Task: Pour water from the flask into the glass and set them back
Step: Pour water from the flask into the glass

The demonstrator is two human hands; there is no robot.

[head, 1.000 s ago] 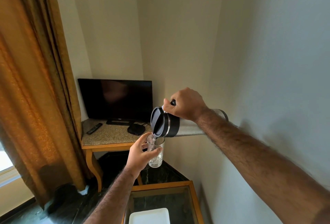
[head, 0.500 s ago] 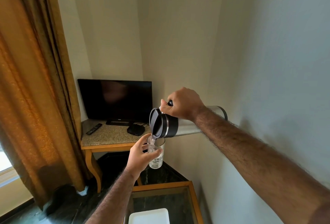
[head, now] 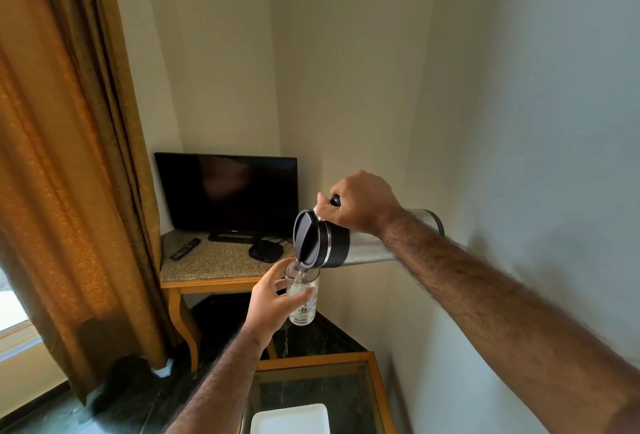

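My right hand (head: 360,203) grips the handle of a steel flask (head: 332,245) with a black lid, tipped almost level in mid-air, its spout pointing left and down. A thin stream of water runs from the spout into a clear glass (head: 304,298) just below. My left hand (head: 275,298) is wrapped around that glass from the left and holds it upright in the air. Some water stands in the bottom of the glass. My right forearm hides much of the flask's body.
A glass-topped wooden table (head: 375,381) lies below, with a white tray (head: 291,419) on it. Behind stands a stone-topped corner table (head: 214,260) bearing a dark TV (head: 227,191), a remote (head: 185,248) and a small black box (head: 265,250). An orange curtain (head: 69,191) hangs left; walls close in right.
The flask and glass have stayed nearly where they were while water keeps running. The level in the glass has risen slightly.
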